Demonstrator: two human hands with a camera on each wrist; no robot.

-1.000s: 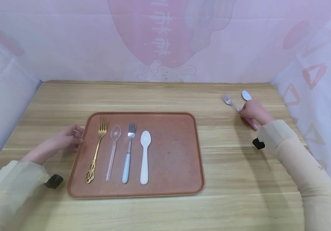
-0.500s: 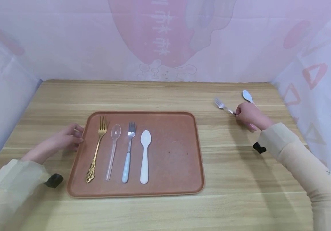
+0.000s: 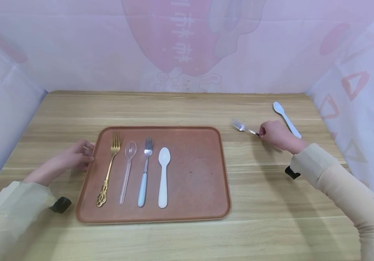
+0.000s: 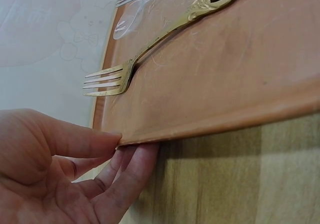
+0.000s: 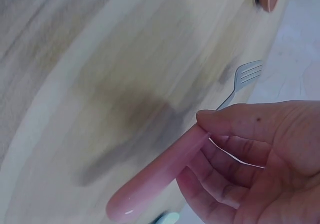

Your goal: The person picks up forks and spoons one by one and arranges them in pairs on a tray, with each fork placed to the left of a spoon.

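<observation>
On the right side of the wooden table (image 3: 271,203), the right hand (image 3: 276,135) pinches the pink handle of a small metal fork (image 3: 243,127) between thumb and curled fingers, its tines pointing left toward the brown tray (image 3: 196,174) and raised just off the wood. At the tray's left edge, the left hand (image 3: 72,156) pinches the rim, thumb on top and fingers beneath. A gold fork (image 3: 110,167), clear spoon (image 3: 127,170), blue-handled fork (image 3: 145,170) and white spoon (image 3: 163,175) lie side by side on the tray, while another white spoon (image 3: 286,117) lies on the table just behind the right hand.
</observation>
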